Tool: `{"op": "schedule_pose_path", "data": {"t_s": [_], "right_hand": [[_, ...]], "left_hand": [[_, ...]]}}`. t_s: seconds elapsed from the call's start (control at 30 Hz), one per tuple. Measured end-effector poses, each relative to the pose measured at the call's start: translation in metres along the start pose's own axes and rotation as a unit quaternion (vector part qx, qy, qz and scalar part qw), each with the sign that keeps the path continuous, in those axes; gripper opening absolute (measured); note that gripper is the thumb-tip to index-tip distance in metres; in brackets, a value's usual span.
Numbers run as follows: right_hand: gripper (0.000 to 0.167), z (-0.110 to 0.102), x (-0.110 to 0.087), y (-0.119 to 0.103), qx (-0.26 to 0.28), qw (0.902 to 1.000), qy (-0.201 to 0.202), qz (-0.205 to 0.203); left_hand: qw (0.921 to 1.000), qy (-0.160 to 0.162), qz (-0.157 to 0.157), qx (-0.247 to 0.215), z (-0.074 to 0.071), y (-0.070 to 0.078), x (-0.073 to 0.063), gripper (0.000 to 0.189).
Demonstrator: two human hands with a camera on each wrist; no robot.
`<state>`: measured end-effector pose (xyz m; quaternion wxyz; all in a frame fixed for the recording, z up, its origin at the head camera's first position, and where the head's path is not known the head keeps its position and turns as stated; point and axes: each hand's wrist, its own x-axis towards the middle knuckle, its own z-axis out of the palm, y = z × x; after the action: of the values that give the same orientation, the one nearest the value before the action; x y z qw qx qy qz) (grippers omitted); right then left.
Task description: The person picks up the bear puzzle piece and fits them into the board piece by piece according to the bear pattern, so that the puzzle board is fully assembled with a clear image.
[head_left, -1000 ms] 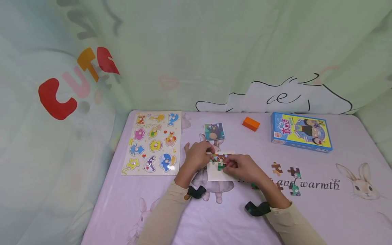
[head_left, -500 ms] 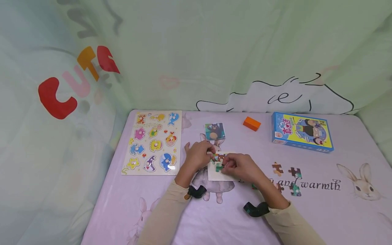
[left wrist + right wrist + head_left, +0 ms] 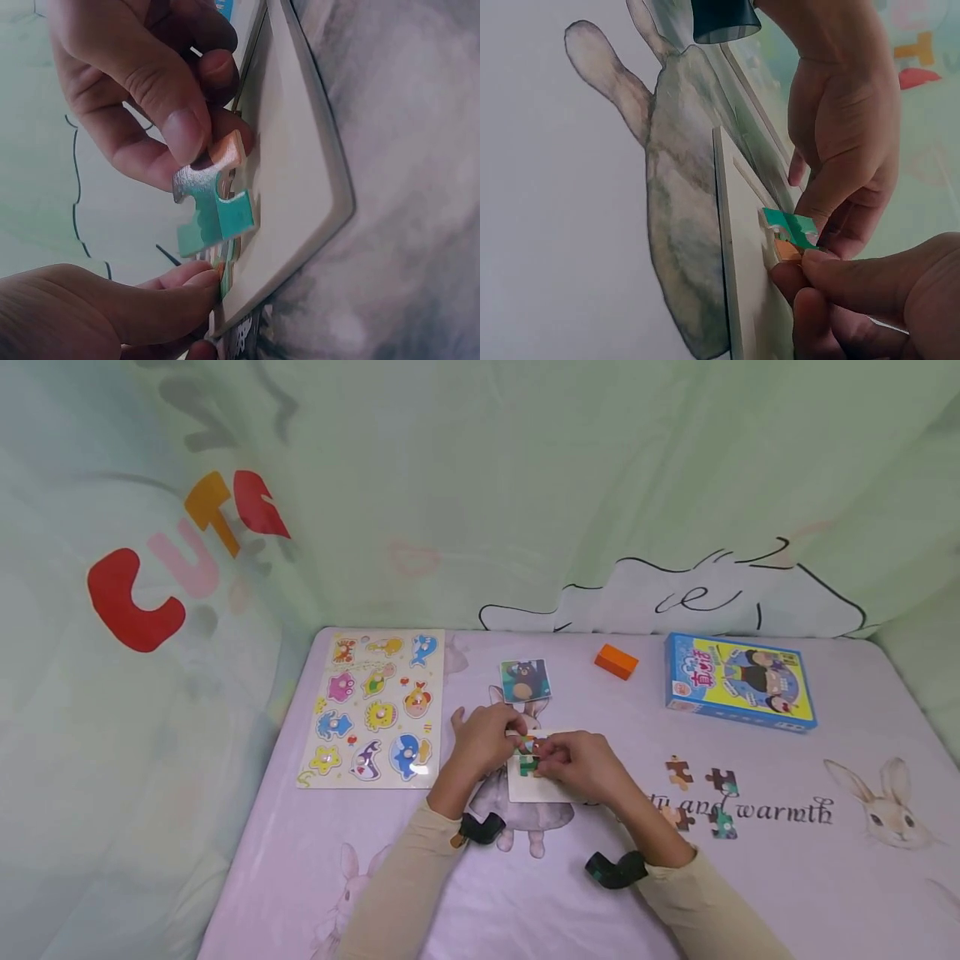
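My right hand [image 3: 585, 764] pinches a green and brown jigsaw piece [image 3: 214, 199] between thumb and fingers, tilted over the white puzzle tray [image 3: 536, 789]. My left hand [image 3: 487, 739] grips the tray's far left corner, its thumb [image 3: 199, 285] at the rim beside pieces laid in the tray. In the right wrist view the held piece [image 3: 791, 229] sits close over the tray's surface, between both hands. The laid pieces are mostly hidden by the fingers. A bear picture card [image 3: 527, 682] lies just beyond the tray.
Several loose jigsaw pieces [image 3: 722, 781] lie to the right of my right forearm. A sea-animal peg board [image 3: 431, 710] lies at the left. An orange block [image 3: 617, 662] and a blue and yellow box [image 3: 738, 681] stand toward the back, before the curtain [image 3: 450, 527].
My right hand has moved a little to the left over the tray, carrying the green and brown jigsaw piece closer to my left hand. The left hand stays at the tray's corner.
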<state>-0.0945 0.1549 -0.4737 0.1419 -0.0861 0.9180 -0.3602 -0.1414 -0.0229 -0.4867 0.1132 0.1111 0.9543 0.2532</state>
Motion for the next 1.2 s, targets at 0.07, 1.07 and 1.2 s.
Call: {"op": "schedule_pose_path", "data": {"t_s": [0.07,1.07,1.2], "right_hand": [[0.012,0.001,0.001,-0.002,0.005,1.0,0.0,0.006],[0.019,0.002,0.01,-0.006,-0.01,0.9967,0.024,0.076],[0.022,0.001,0.011,-0.004,-0.018,0.9962,0.024,0.082]], "left_hand": [[1.0,-0.001,-0.002,0.0,0.0,0.0,0.0,0.011],[0.9993,-0.022,0.021,-0.022,-0.002,-0.007,0.003,0.008],[0.997,-0.052,0.041,-0.04,-0.008,-0.014,0.003,0.012]]}}
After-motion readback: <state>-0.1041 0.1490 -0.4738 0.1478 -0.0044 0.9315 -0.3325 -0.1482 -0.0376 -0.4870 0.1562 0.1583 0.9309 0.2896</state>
